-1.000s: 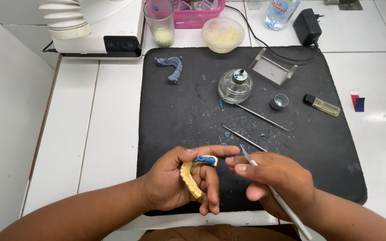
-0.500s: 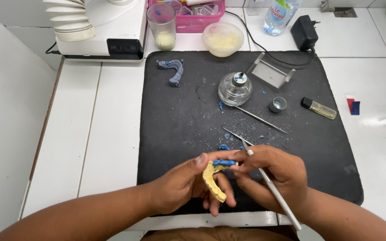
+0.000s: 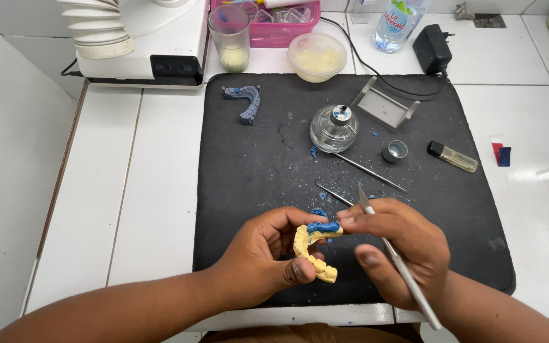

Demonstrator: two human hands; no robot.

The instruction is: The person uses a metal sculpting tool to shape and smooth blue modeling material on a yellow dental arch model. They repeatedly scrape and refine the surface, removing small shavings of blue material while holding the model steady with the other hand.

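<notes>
My left hand (image 3: 258,257) grips a yellow dental cast (image 3: 312,254) shaped like a curved row of teeth, with a strip of blue wax (image 3: 323,227) on its upper end. My right hand (image 3: 401,248) holds a thin metal carving tool (image 3: 395,260) like a pen, its tip pointing up past the fingers, and its thumb and forefinger touch the blue wax. Both hands hover over the near part of a black work mat (image 3: 255,171).
On the mat lie a blue wax arch (image 3: 244,101), a glass spirit lamp (image 3: 334,128), its metal cap (image 3: 394,151), two thin metal probes (image 3: 370,172), a small metal stand (image 3: 386,105) and a lighter (image 3: 453,157). Behind stand a glass cup (image 3: 230,37), a plastic bowl (image 3: 317,56), a pink tray (image 3: 268,19), a water bottle (image 3: 399,24) and a white machine (image 3: 141,38).
Both hands have shifted slightly right and nearer each other. The cast has turned in my left hand, and my right fingers now rest on the blue wax.
</notes>
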